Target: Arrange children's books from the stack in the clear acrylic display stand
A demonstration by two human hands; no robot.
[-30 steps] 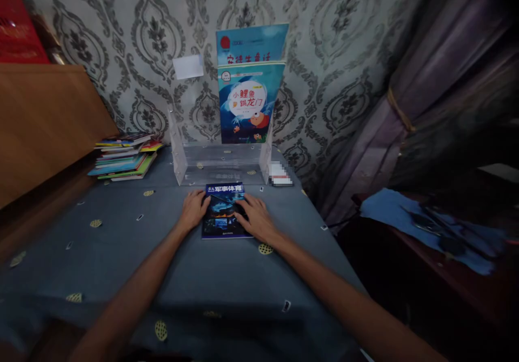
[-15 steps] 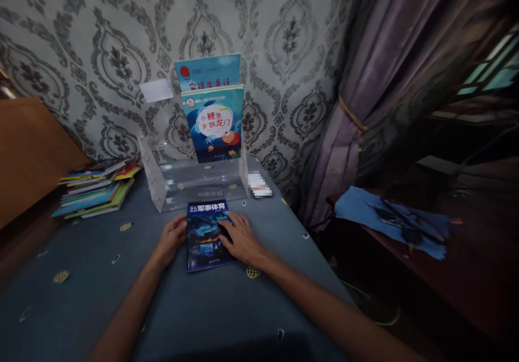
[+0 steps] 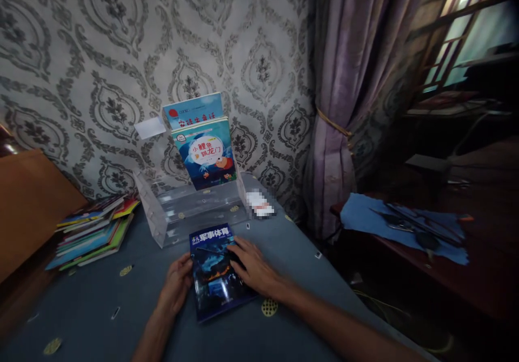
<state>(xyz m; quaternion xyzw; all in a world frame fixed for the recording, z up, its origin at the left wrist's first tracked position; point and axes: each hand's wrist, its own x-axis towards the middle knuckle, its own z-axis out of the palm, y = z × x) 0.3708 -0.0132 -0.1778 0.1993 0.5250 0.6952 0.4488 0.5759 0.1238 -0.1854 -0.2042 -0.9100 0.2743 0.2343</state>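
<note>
A dark blue book (image 3: pixel 214 281) with white lettering and a fiery picture on its cover lies in front of me. At its left edge is my left hand (image 3: pixel 177 281), fingers curled in against the side; some of the fingertips are hidden. My right hand (image 3: pixel 255 267) rests over the right part of the cover, with thumb and fingers apart and laid out on it. Just beyond stands a clear stepped rack (image 3: pixel 174 216). Two blue picture books stand upright in the rack, the front one (image 3: pixel 206 156) partly covering the rear one (image 3: pixel 194 108).
Several thin books form a stack (image 3: pixel 95 238) at the left, beside a brown board (image 3: pixel 32 205). A blurred white item (image 3: pixel 259 204) is right of the rack. The table's right edge (image 3: pixel 336 278) drops off towards a dark red surface with a blue cloth (image 3: pixel 365 216).
The view has tilted up and turned a little right, so the table's things sit lower. Both hands remain at the book, which appears slightly turned and nearer.
</note>
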